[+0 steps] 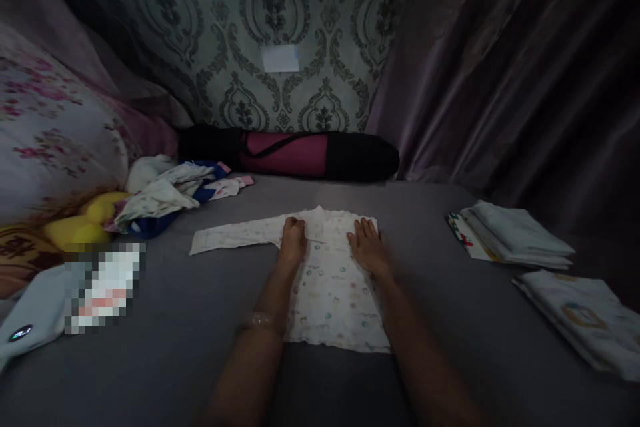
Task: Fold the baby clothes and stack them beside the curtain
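The shirt's (333,287) sleeve (235,234) runs leftward from our nearer left hand (294,239) — curled (pinching, we can't tell) — our right hand (369,250) open, flat.

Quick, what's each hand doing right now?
Left hand: curled closed on the white shirt; whether it pinches cloth, can't tell.
Right hand: open, laid flat on the shirt.

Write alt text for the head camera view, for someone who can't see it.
The left hand, curled, and the right hand, flat, rest on a patterned white shirt spread on a grey sheet, one sleeve out to the left. A clothes heap lies at left, folded clothes at right, a black and magenta bag behind.
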Action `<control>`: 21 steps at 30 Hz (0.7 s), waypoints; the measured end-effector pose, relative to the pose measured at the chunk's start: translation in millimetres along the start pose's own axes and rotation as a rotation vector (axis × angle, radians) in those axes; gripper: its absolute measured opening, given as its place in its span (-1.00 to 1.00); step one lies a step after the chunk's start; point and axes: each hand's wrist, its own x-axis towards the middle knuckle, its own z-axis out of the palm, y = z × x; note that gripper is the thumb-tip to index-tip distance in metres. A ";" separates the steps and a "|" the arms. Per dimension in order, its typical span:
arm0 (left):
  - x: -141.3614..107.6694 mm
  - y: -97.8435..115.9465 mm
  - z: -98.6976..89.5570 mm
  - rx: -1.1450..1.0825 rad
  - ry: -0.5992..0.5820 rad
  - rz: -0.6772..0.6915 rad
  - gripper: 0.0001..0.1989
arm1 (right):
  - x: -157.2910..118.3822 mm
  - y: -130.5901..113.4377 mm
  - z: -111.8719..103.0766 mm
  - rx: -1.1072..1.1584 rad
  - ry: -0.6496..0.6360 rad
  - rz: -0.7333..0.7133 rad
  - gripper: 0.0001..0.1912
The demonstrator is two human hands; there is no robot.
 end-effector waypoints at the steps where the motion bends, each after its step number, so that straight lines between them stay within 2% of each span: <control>1: -0.1 0.4 -0.2 -0.006 0.003 0.001 -0.85 | -0.2 0.1 0.1 -0.001 0.005 -0.002 -0.34; 4: -1.0 2.5 -1.9 0.021 -0.009 -0.019 -0.85 | -0.9 -0.5 -1.9 -0.009 -0.008 0.001 -0.34; 8: -5.5 8.0 -6.6 0.191 -0.079 0.000 -0.79 | -2.4 -2.8 -6.2 -0.021 -0.028 0.008 -0.34; 11: -9.3 17.9 -8.2 0.340 -0.094 0.020 -0.68 | -3.9 -4.6 -7.5 -0.017 -0.014 0.007 -0.35; 14: -11.0 30.9 -4.9 0.394 -0.099 0.066 -0.62 | -4.5 -5.3 -7.0 -0.007 0.005 0.007 -0.35; 17: -12.7 37.8 1.2 0.359 -0.185 0.164 -0.61 | -4.1 -4.6 -6.8 0.017 -0.004 0.005 -0.35; 21: -18.9 30.8 5.8 0.301 -0.333 0.132 -0.61 | -3.5 -2.9 -7.3 0.025 -0.021 0.010 -0.35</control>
